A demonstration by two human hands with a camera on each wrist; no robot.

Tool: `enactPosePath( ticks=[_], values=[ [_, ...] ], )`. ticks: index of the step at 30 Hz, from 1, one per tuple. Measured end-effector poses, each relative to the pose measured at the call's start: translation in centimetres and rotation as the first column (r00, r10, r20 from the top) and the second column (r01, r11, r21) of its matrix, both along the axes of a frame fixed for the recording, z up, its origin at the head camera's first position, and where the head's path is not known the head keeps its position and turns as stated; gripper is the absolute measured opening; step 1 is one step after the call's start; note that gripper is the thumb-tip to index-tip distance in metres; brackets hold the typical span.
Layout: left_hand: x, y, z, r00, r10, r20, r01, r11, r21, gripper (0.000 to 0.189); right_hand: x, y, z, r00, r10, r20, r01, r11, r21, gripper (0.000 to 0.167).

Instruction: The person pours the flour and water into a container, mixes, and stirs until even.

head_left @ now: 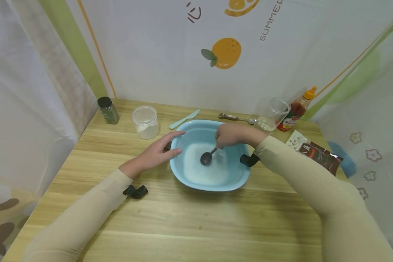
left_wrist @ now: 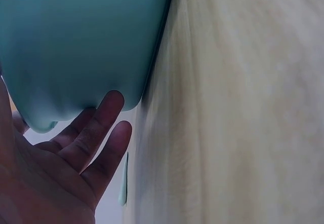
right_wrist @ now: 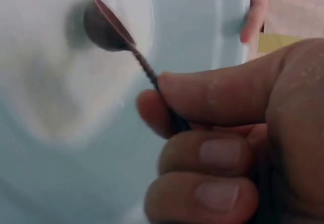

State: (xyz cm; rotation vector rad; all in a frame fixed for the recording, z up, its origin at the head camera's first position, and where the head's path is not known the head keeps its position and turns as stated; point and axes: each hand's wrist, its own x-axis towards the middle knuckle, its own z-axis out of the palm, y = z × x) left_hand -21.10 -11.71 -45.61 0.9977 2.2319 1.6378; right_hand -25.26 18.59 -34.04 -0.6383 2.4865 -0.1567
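A light blue basin (head_left: 209,187) stands on the table with a white layer (head_left: 196,174) across its bottom; whether that is powder or liquid I cannot tell. My left hand (head_left: 157,153) holds the basin's left rim, thumb over the edge. In the left wrist view, the other fingers (left_wrist: 104,117) lie along the outer wall. Over the basin, my right hand (head_left: 230,134) pinches the handle of a dark brown spoon (head_left: 206,158) between thumb and forefinger. The spoon's round bowl (right_wrist: 104,26) is tilted just at the white layer; contact is unclear.
Behind the basin lie a pale green knife (head_left: 185,119) and a brown-handled metal spoon (head_left: 237,118). A jar of white powder (head_left: 145,123) and a black-capped spice jar (head_left: 108,110) stand left. At right are a clear cup (head_left: 268,116), a sauce bottle (head_left: 296,111) and packets (head_left: 317,154).
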Motion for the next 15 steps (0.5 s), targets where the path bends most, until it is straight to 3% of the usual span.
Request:
enactPosePath(
  ticks=[4, 7, 12, 15],
  values=[
    [-0.05, -0.11, -0.01, 1.0, -0.008, 0.0, 0.008, 1.0, 0.003, 0.065, -0.04, -0.06, -0.28, 1.0, -0.001, -0.002, 0.001, 0.999, -0.055, 0.022],
    [-0.06, -0.18, -0.02, 1.0, -0.006, 0.001, 0.006, 1.0, 0.001, 0.065, -0.04, 0.01, -0.3, 0.999, -0.027, -0.018, 0.026, 0.999, -0.042, 0.021],
    [0.1, -0.36, -0.06, 1.0, 0.016, 0.0, -0.016, 1.0, 0.004, 0.064, -0.19, -0.05, -0.17, 1.0, 0.011, 0.024, -0.01, 0.999, -0.04, 0.023],
    [0.14, -0.31, -0.04, 1.0, 0.002, 0.009, -0.002, 1.0, 0.011, 0.064, -0.33, 0.18, -0.15, 1.0, 0.012, -0.005, -0.012, 0.999, -0.033, 0.023]
  ],
)
